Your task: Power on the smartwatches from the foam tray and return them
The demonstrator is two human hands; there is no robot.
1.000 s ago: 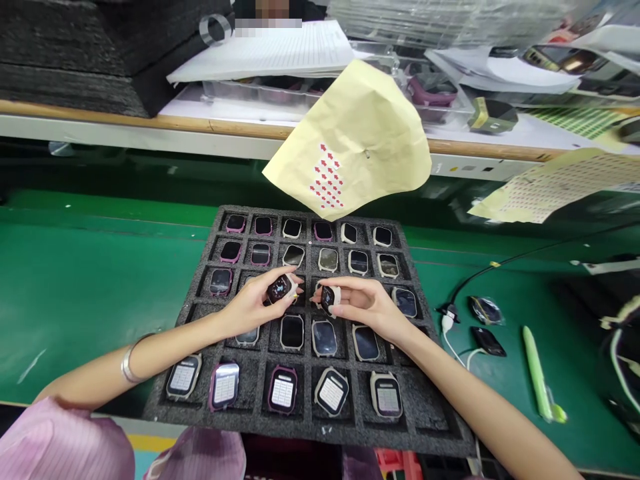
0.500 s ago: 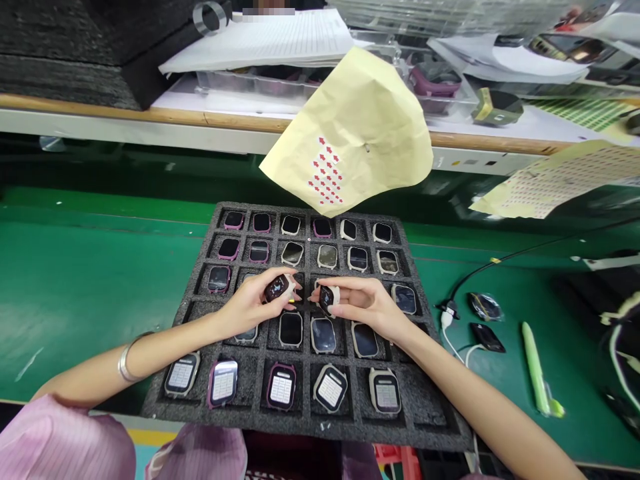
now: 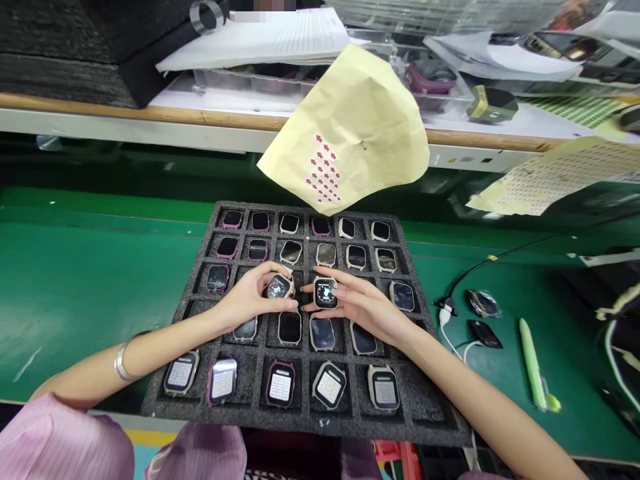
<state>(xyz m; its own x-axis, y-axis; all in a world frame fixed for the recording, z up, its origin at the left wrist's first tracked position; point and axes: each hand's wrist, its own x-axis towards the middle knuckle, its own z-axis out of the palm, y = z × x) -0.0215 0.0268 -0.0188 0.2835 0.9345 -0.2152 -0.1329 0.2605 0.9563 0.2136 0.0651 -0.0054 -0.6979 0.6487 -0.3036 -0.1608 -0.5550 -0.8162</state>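
My left hand (image 3: pixel 260 291) is closed around a smartwatch (image 3: pixel 279 287) whose lit screen shows a dial. In my right hand (image 3: pixel 363 303) rests a second smartwatch (image 3: pixel 325 292), also lit with a dial and facing up, the thumb on its right edge. Both hands are over the middle of a dark foam tray (image 3: pixel 320 425) divided into square compartments. Several watches with purple or pale cases lie in it. The front row's watches, such as a purple one (image 3: pixel 281 385), show lit white screens; those in the back rows are dark. My hands hide some of the middle compartments.
A yellow sheet with red arrow stickers (image 3: pixel 380 127) hangs from the shelf edge above the tray. On the green bench to the right lie a cable connector (image 3: pixel 447 310), a small black device (image 3: pixel 486 335) and a light green tool (image 3: pixel 533 363). Papers (image 3: pixel 280 40) cover the shelf.
The watch in my right hand has turned from tilted on its side to face up, and those fingers have spread beneath it. The left watch's screen has tipped further upward.
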